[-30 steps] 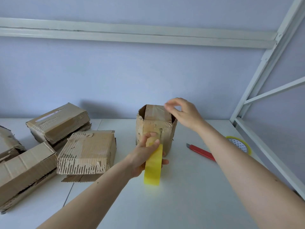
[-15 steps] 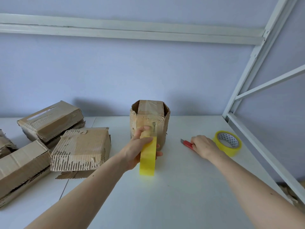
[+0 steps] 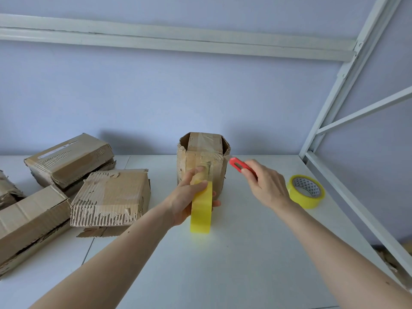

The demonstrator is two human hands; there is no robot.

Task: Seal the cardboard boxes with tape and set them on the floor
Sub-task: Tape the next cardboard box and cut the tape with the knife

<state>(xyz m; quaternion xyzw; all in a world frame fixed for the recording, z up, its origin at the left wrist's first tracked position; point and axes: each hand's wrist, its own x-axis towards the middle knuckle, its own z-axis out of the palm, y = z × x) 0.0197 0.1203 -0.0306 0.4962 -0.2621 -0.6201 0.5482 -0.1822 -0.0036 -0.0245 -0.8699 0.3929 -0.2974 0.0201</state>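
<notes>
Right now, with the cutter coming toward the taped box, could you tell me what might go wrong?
The red cutter in the right hand is heading for tape stretched beside the left hand; a slip could nick those fingers. Pulling the tape roll might also tip the upright box.

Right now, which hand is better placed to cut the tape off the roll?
The right hand. It already grips the red utility knife, blade end near the upright cardboard box, while the left hand holds the yellow tape roll.
</notes>
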